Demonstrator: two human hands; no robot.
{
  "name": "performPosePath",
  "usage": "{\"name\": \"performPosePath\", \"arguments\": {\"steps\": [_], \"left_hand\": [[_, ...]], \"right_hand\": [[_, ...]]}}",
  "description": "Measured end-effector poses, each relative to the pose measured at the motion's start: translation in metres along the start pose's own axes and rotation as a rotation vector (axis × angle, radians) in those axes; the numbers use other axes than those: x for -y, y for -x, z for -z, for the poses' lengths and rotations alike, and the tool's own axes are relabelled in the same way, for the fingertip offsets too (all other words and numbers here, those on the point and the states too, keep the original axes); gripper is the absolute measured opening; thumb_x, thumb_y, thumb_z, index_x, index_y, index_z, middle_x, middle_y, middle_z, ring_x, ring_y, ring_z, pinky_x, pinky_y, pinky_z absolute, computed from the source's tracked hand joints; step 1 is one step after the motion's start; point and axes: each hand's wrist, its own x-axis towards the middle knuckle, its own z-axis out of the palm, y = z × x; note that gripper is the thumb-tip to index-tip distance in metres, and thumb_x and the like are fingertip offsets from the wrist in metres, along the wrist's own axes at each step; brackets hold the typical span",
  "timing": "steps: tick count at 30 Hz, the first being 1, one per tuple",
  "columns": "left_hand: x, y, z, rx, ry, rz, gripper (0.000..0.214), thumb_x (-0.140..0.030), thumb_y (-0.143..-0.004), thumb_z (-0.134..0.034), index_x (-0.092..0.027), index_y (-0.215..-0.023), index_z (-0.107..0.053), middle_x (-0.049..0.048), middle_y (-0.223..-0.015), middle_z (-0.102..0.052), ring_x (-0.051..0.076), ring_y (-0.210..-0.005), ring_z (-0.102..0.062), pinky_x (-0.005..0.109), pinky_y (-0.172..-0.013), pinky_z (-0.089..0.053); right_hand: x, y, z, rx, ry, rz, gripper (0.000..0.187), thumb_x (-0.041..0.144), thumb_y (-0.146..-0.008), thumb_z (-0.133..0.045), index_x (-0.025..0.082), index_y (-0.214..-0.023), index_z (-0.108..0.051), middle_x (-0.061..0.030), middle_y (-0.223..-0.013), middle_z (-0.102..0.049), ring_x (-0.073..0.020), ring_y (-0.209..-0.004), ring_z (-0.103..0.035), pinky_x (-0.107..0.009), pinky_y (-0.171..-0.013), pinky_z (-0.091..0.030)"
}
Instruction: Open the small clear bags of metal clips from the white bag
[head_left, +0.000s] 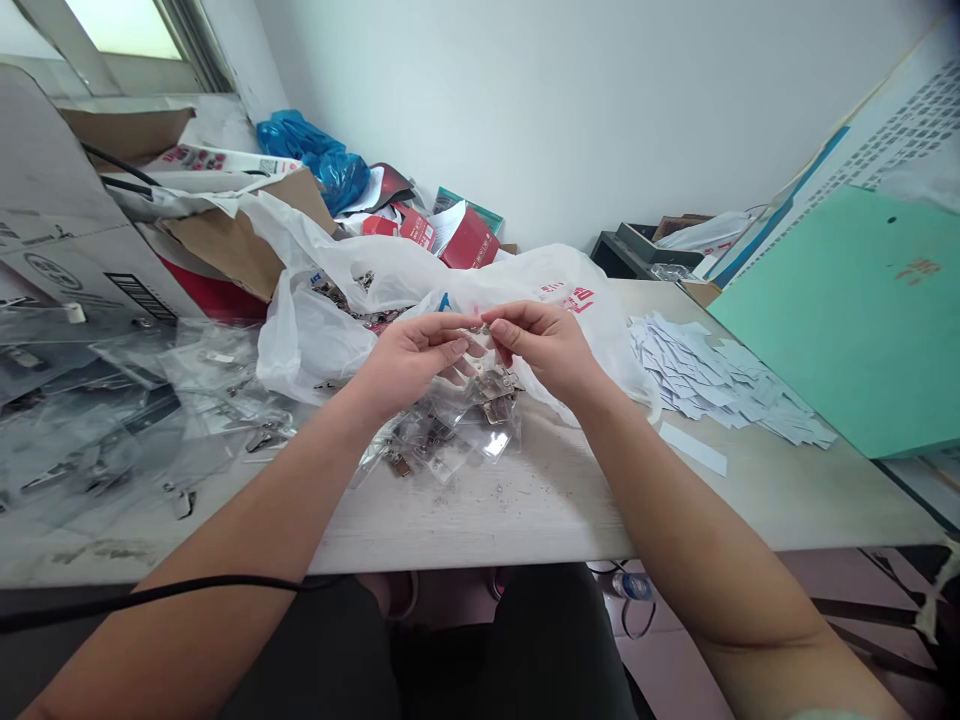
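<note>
Above the middle of the table, my left hand (421, 352) and my right hand (546, 345) meet at their fingertips. The right thumb and index finger pinch a tiny thing too small to name. My left index finger reaches to the same spot, with its thumb bent against the other fingers; what they hold is hard to make out. Just below lies a pile of small clear plastic bags (442, 440) with metal pieces in them. Behind the hands, a white plastic bag (315, 340) lies open with many small metal parts (337, 295) inside.
More clear bags (97, 430) with metal pieces cover the table's left side, beside a cardboard box (75, 220). White paper slips (712, 375) are heaped at right, near a green board (847, 320). Red boxes (472, 238) and a blue bag (322, 160) stand behind. A black cable (187, 588) crosses my left forearm.
</note>
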Motion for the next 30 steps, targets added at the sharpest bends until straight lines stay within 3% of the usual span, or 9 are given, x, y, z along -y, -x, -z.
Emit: {"name": "performPosePath", "arguments": {"steps": [17,24,30], "left_hand": [[-0.001,-0.002,0.004,0.009,0.138,0.02,0.044,-0.046,-0.084,-0.099,-0.023,-0.117,-0.081,0.0061,-0.105,-0.085,0.02,-0.08,-0.082,0.037,-0.076,-0.069],[-0.001,-0.003,0.004,0.005,0.154,0.011,0.042,-0.043,-0.085,-0.099,-0.023,-0.115,-0.077,0.0057,-0.107,-0.085,0.019,-0.081,-0.082,0.034,-0.074,-0.067],[-0.002,-0.003,0.003,-0.002,0.142,0.036,0.041,-0.041,-0.083,-0.098,-0.023,-0.107,-0.069,0.0048,-0.105,-0.085,0.019,-0.08,-0.081,0.034,-0.073,-0.066]], "right_hand": [[0.004,0.002,-0.016,-0.153,-0.018,-0.022,0.06,0.076,-0.075,-0.096,0.022,-0.091,-0.075,0.0032,-0.068,-0.067,-0.0111,-0.055,-0.057,-0.029,-0.053,-0.049],[0.004,0.004,-0.018,-0.211,0.008,0.013,0.056,0.074,-0.079,-0.094,0.023,-0.093,-0.076,0.0022,-0.069,-0.068,-0.0121,-0.057,-0.058,-0.03,-0.055,-0.049],[0.002,0.009,-0.02,-0.255,0.177,0.13,0.046,0.07,-0.091,-0.085,0.025,-0.096,-0.077,0.0006,-0.076,-0.071,-0.0142,-0.064,-0.061,-0.033,-0.062,-0.052]]}}
